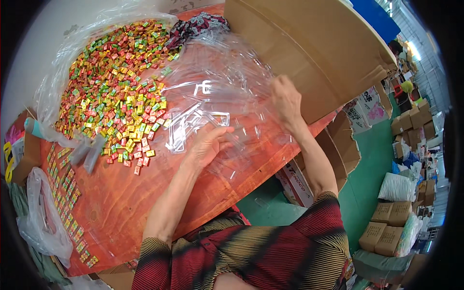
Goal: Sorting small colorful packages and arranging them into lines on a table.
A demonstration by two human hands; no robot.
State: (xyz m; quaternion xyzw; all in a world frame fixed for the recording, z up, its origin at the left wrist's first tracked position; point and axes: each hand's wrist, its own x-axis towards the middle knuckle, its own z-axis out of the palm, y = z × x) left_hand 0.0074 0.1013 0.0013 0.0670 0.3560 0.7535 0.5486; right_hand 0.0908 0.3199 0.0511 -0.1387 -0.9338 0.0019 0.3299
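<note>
My left hand (209,145) is closed, thumb over curled fingers, on a clear plastic case (239,144) whose edges partly vanish against the table. To the right, my right hand (287,100) is raised beside the cardboard box, its fingers curled together and slightly blurred. What it holds, if anything, cannot be made out. Ahead of both hands spreads a pile of clear plastic cases (217,63), with shiny ones (181,128) just left of my left hand. A large heap of small red, yellow and green packets (121,96) lies farther left.
The red wooden table (145,193) carries rows of small packets (65,193) along its left edge. A large cardboard box (309,53) borders the right side. Clear plastic film (48,92) surrounds the heap, and dark patterned cloth (200,26) lies behind. Open cartons (333,145) stand below, right.
</note>
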